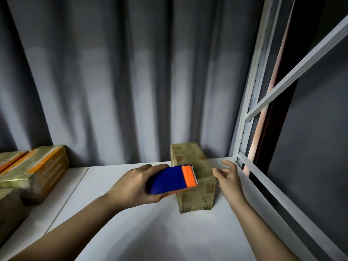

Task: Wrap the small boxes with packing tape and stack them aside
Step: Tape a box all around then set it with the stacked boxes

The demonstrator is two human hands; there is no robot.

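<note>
Brown cardboard, glossy with tape, is what we see at the centre: a small box [194, 176] stands on the white table [131, 223], its long side running away from us towards the grey curtain [113, 72]. Our left hand [131, 187] is wrapped around a blue dispenser [169, 180], thumb underneath and fingers over the far side, and holds its orange toothed end [190, 176] on the box's top left edge. Our right hand [228, 178] is just beside the box's right side, fingers spread and loosely bent, holding nothing; we cannot tell whether its fingertips touch the cardboard. At the far left, well apart from the box, wrapped boxes [37, 170] with orange markings lie side by side against the curtain. A white metal frame [250, 113] rises at the table's right edge.
</note>
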